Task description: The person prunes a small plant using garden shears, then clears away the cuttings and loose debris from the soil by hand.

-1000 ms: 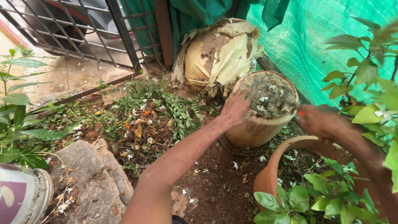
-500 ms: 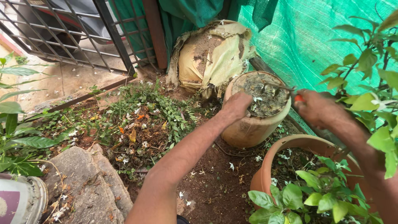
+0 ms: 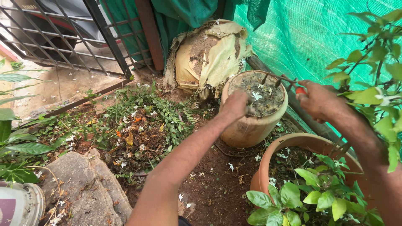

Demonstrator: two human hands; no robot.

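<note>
My left hand [image 3: 234, 105] grips the near left rim of a weathered beige pot [image 3: 247, 129] filled with dark soil and fallen white petals. My right hand [image 3: 319, 100] is closed on the red handle of a small metal pronged hand tool [image 3: 279, 80], held over the pot's far right rim with its prongs just above the soil. Both forearms reach in from the bottom of the view.
A terracotta pot [image 3: 268, 171] with a leafy plant stands at front right. A torn sack of soil [image 3: 209, 54] sits behind the beige pot. Green netting [image 3: 310, 33] runs along the right. Cut weeds [image 3: 142, 125], a flat stone [image 3: 79, 188] and a metal gate [image 3: 63, 37] lie left.
My right hand has lifted the pronged tool up off the soil toward the pot's far right rim. My left hand has slid a little lower on the rim.
</note>
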